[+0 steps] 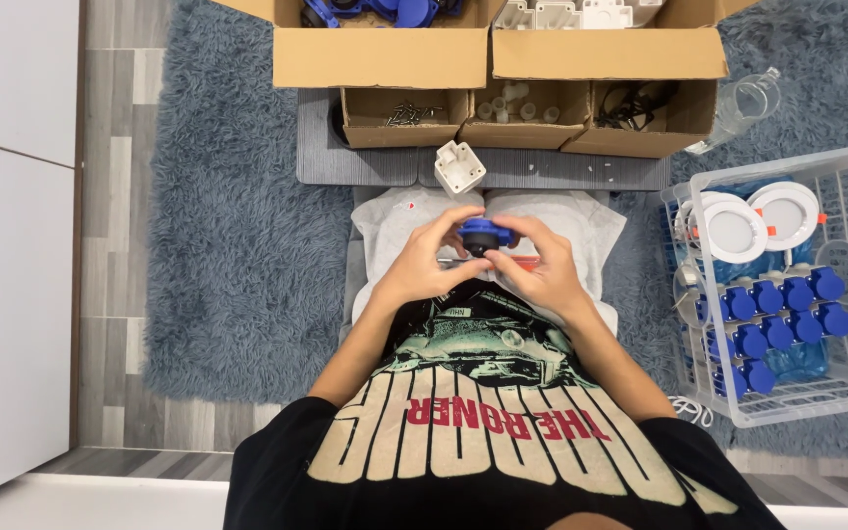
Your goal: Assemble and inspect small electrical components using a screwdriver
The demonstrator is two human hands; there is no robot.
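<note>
i'm watching both hands working over the lap: the left hand and the right hand are pinching a small blue cap between their fingertips, held up above the white cloth, both grips narrow and closed on it. i'm judging that the main risk is the cap slipping out, since only fingertips are gripping it; it could be dropping into the shaggy grey rug and getting lost in the pile. an orange-red bit is showing under the right fingers, and i cannot tell what it is. the dark underside of the cap is mostly being hidden by the thumbs. the two big boxes are being cut off at the top edge, so their contents are only partly showing. the white basket of blue parts is standing well apart on the right.
</note>
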